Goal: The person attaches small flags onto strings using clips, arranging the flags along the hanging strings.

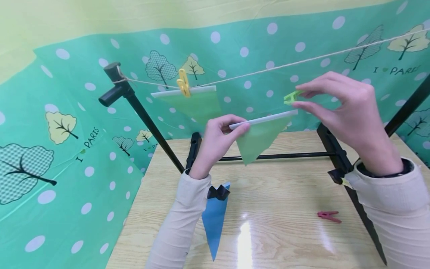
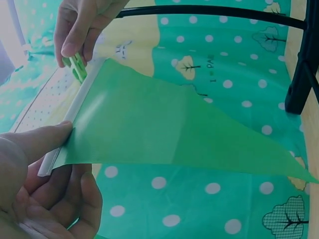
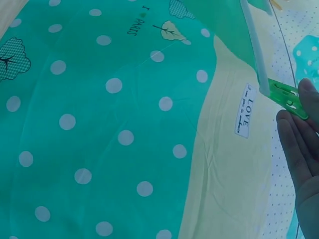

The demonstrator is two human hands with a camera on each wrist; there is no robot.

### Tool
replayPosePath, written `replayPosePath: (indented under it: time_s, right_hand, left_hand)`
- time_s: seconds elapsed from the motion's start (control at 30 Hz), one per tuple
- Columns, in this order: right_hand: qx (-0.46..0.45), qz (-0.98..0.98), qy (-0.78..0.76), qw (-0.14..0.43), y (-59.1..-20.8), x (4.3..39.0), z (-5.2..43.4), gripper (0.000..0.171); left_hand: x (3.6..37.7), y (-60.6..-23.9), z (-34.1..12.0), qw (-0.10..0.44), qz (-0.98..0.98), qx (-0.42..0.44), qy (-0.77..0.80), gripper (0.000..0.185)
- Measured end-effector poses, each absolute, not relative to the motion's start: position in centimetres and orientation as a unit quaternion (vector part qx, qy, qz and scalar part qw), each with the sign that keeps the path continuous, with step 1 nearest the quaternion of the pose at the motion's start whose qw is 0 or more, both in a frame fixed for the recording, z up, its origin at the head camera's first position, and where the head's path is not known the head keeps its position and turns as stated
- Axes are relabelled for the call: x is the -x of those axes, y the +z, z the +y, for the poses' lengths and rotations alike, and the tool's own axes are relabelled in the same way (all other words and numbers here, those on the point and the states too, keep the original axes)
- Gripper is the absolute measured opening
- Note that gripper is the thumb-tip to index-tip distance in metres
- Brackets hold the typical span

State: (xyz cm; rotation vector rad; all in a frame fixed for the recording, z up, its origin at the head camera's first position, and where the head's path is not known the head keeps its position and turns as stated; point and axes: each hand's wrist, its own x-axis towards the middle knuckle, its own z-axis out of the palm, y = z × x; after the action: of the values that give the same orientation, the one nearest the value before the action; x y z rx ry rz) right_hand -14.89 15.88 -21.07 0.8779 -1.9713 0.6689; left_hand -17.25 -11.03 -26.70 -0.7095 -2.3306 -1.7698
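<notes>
My left hand (image 1: 220,136) pinches the left end of a green triangular flag (image 1: 260,138) by its white top strip (image 2: 75,107). The flag hangs in the air below a twine line (image 1: 268,68) strung between black stand poles. My right hand (image 1: 336,101) pinches a green clothespin (image 1: 291,98) at the flag's right end, just above the white strip; the same green clothespin (image 3: 286,95) shows in the right wrist view next to my fingers (image 3: 299,149). Another green flag (image 1: 198,104) is clipped to the twine by a yellow clothespin (image 1: 183,83).
A blue flag (image 1: 215,220) lies on the wooden table (image 1: 285,231) under my left forearm. A red clothespin (image 1: 329,216) lies at the table's right. The black stand frame (image 1: 275,156) crosses the table's back. A teal dotted cloth (image 1: 67,149) hangs behind.
</notes>
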Motion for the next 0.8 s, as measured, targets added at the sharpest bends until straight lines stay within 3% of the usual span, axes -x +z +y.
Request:
replayPosePath:
  time_s: [0.8]
  right_hand:
    - [-0.341,-0.757,0.304,0.467,-19.0,15.8,14.4,0.023]
  left_hand:
    - [18.2,-24.2,-10.3,0.116,-0.746,0.249,-0.607,0.017]
